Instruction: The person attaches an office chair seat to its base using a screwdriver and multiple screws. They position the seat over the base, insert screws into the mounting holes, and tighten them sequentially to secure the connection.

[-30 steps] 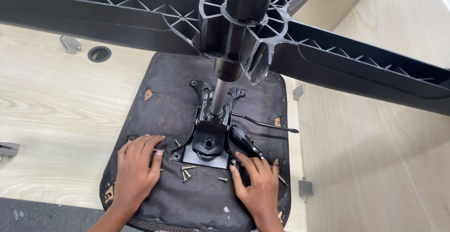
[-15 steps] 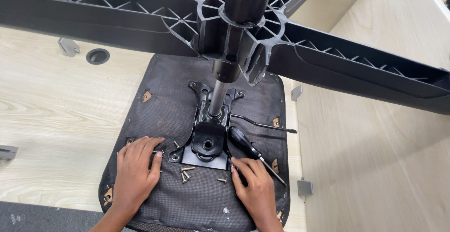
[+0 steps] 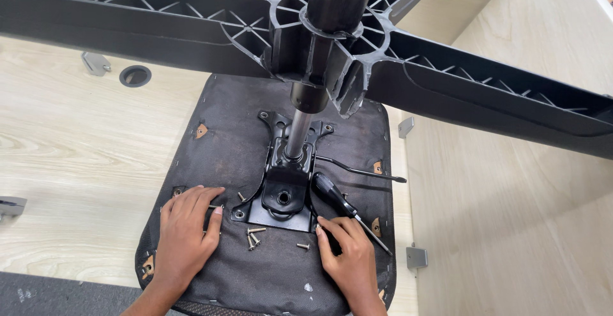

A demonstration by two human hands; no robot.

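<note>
**Hands laid on an upturned chair seat beside loose screws**

An upturned chair seat is seen lying on a pale wooden surface, its dark underside facing up. The left hand is laid flat on the fabric, fingers spread and closed on nothing, just left of the black mounting plate. The right hand is rested palm down below the plate's right corner, fingertips beside the screwdriver, which is not gripped. A few loose screws are scattered between the two hands, just below the plate. The star base is spread overhead on the gas column. No packages or labels can be made out. Open room is left on the bare wood to the left; a light panel closes the right side.
</note>
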